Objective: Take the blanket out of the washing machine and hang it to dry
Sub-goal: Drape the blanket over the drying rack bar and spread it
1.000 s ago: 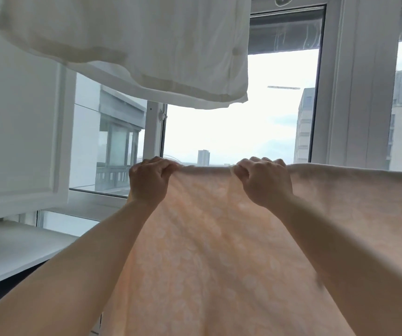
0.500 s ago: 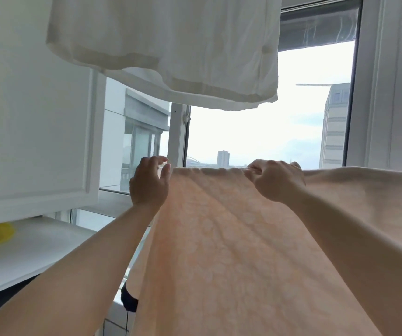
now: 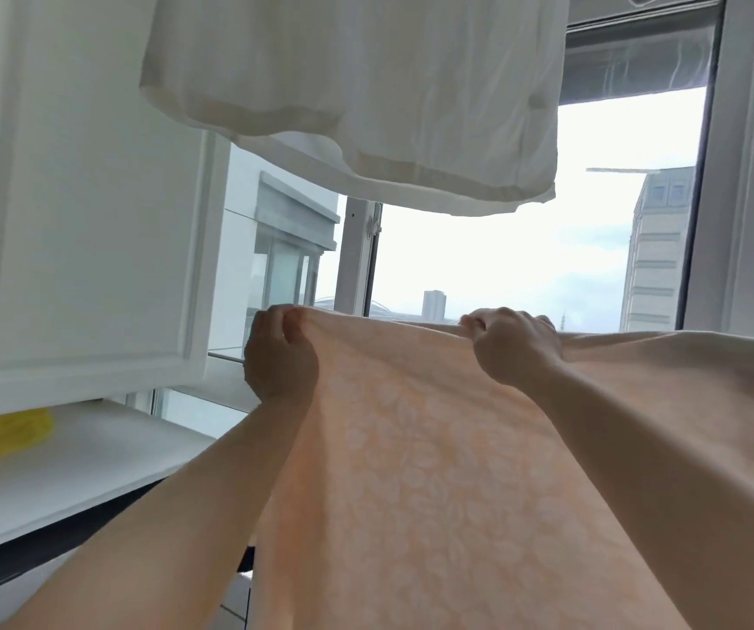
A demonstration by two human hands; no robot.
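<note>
Stretched across the lower centre and right of the frame: a pale peach, leaf-patterned fabric blanket (image 3: 434,470), top edge held taut and roughly level, the rest sloping down out of the bottom border and off the right side. Gripping that top edge at its left corner, the left hand (image 3: 280,352), fingers curled over the cloth with thumb pressed against it. Clenched on the same edge further right, the right hand (image 3: 513,347), knuckles up, fingertips hidden behind the fold. Whatever bar or line supports the blanket — hidden by the fabric itself, impossible to make out. Both bare forearms cut off at the lower border. Overhead, in the upper centre, a white cloth garment (image 3: 357,93) hanging down, its top cropped by the frame, so the hanger or rail stays unseen. At upper left, a white panelled cabinet door (image 3: 84,211), only partly in view. Beneath it, a white shelf (image 3: 70,475) bearing a crumpled yellow item (image 3: 0,436) — half hidden by the cabinet, too unclear to name. Behind everything, a white-framed window (image 3: 493,266) with hazy buildings beyond.
</note>
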